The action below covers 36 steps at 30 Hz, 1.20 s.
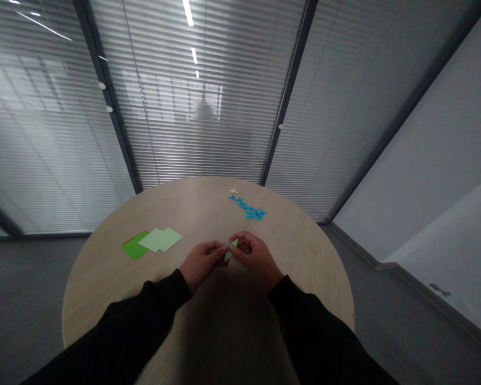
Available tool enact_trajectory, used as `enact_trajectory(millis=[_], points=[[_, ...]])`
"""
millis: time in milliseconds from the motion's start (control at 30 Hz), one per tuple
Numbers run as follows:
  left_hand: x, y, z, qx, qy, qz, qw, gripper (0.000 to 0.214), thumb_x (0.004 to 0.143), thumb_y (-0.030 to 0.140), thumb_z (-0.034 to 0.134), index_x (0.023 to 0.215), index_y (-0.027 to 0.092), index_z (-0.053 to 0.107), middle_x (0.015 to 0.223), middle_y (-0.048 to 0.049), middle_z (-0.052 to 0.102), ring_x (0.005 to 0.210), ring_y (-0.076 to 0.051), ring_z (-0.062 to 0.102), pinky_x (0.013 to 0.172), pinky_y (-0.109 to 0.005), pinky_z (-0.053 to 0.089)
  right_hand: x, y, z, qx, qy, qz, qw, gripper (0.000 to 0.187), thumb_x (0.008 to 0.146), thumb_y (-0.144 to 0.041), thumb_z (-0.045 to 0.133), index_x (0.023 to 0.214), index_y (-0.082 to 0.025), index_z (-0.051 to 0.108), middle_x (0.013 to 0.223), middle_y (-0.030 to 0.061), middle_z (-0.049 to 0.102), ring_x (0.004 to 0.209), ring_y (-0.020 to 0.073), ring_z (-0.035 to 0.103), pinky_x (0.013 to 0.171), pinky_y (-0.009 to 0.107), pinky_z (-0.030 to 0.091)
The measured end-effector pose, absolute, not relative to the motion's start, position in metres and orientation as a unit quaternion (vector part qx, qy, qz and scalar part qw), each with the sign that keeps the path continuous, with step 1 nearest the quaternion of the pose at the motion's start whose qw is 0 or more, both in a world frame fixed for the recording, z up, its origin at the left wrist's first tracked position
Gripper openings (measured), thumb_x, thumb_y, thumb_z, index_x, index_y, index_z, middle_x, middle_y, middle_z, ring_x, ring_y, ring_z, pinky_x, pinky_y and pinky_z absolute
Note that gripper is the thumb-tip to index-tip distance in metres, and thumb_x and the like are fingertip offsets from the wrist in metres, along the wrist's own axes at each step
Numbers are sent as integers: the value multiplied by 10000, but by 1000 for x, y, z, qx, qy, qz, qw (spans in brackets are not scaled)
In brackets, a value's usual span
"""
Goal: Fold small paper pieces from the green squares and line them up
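Note:
A small folded piece of light green paper [230,250] is pinched between both hands above the middle of the round wooden table [104,278]. My left hand [202,263] grips its lower left end with closed fingers. My right hand [253,255] holds its upper right end, fingers curled. Both arms wear black sleeves.
A stack of green paper sheets [154,240] lies on the table's left side, with an orange edge showing beneath. A row of several small blue folded paper pieces [249,208] and one pale yellow piece [233,191] lies at the far side. Glass walls with blinds stand behind.

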State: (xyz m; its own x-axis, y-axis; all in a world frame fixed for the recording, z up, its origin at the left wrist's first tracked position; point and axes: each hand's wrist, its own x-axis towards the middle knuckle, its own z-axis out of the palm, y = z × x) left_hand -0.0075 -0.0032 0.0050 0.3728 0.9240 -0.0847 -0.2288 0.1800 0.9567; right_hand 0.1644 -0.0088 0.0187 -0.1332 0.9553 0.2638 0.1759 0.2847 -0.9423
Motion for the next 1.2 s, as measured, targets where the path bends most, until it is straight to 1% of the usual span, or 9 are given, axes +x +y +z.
enact_trajectory(millis=[67, 100, 267, 400, 500, 667, 867, 1067, 1200], points=[[-6, -3, 2, 448, 360, 445, 687, 400, 682, 458, 847, 840, 118, 708, 739, -31, 678, 661, -112, 609, 676, -255, 490, 163, -6, 14, -428, -596, 435, 522, 352, 718, -342, 739, 1001, -203, 583, 688, -49, 557, 593, 127, 534, 580, 257, 417], [-5, -3, 1, 435, 357, 452, 692, 395, 672, 445, 857, 841, 120, 711, 740, -28, 674, 662, -109, 606, 679, -252, 490, 162, -5, 12, -438, -577, 441, 529, 349, 713, -351, 749, 973, -206, 568, 699, -39, 581, 600, 133, 549, 583, 262, 430], [-3, -5, 4, 408, 345, 477, 698, 380, 665, 435, 866, 825, 119, 730, 740, -16, 645, 699, -108, 593, 752, -267, 501, 159, -8, 12, -478, -594, 363, 536, 245, 754, -379, 750, 773, -194, 591, 708, -2, 618, 639, 146, 575, 614, 278, 460], [-4, -5, 6, 400, 351, 482, 696, 376, 654, 445, 869, 803, 122, 746, 765, -28, 647, 723, -118, 584, 735, -266, 498, 159, -13, 19, -463, -621, 336, 536, 192, 799, -377, 716, 796, -192, 665, 754, 27, 679, 693, 171, 633, 664, 300, 510], [-4, -4, 4, 398, 361, 486, 690, 395, 616, 424, 893, 847, 129, 765, 798, -37, 664, 723, -117, 581, 705, -252, 488, 159, -14, 21, -453, -647, 304, 532, 160, 820, -353, 692, 847, -197, 710, 835, 51, 712, 760, 186, 667, 713, 317, 535], [-4, -2, 1, 419, 364, 484, 676, 390, 623, 417, 886, 871, 137, 770, 814, -42, 689, 695, -113, 576, 684, -246, 471, 158, -13, 18, -465, -633, 321, 529, 149, 800, -331, 686, 856, -194, 673, 833, 45, 693, 712, 171, 652, 665, 304, 538], [-4, -6, 5, 466, 381, 470, 645, 352, 684, 435, 838, 875, 147, 765, 826, -51, 718, 663, -114, 562, 655, -250, 450, 155, -12, 15, -463, -592, 364, 551, 266, 738, -291, 715, 942, -216, 563, 843, 25, 640, 739, 161, 620, 646, 278, 517], [-3, -8, 9, 493, 388, 464, 625, 361, 713, 475, 802, 861, 152, 747, 803, -38, 705, 646, -113, 564, 643, -251, 447, 153, -16, 14, -465, -623, 325, 538, 163, 786, -288, 680, 851, -218, 547, 762, 0, 606, 680, 148, 589, 624, 269, 493], [-3, -8, 6, 516, 376, 471, 609, 368, 732, 496, 781, 851, 152, 726, 795, -28, 685, 656, -115, 570, 653, -252, 458, 153, -15, 11, -457, -633, 319, 537, 148, 816, -309, 670, 838, -219, 554, 763, 3, 613, 679, 156, 606, 630, 280, 498]])
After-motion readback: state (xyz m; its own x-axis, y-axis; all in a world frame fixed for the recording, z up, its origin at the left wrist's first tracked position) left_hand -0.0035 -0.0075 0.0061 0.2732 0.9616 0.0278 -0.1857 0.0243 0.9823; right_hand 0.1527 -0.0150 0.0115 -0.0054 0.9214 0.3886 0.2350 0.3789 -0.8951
